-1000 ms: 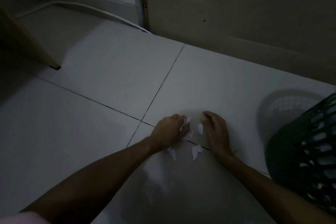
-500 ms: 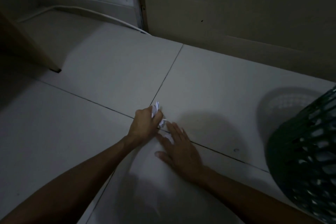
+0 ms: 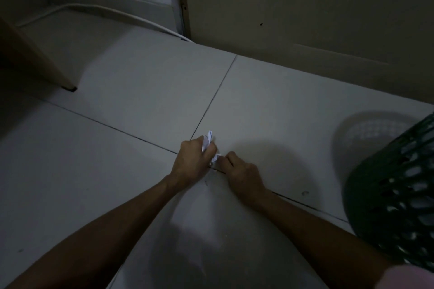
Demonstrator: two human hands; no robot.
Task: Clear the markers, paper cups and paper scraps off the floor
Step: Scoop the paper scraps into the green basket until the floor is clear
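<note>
Left hand point(image 3: 191, 162) clutches paper scraps point(image 3: 207, 142) (crumpled); right hand point(image 3: 239, 171) pinches one.

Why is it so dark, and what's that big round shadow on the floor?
Head view: dim room light, grainy. The round patterned shadow comes from the green basket. Only the white paper scraps in the left hand look bright.

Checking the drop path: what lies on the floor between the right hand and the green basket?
Bare tile, in the head view: between the right hand and green basket only a grout line and a faint smudge.
</note>
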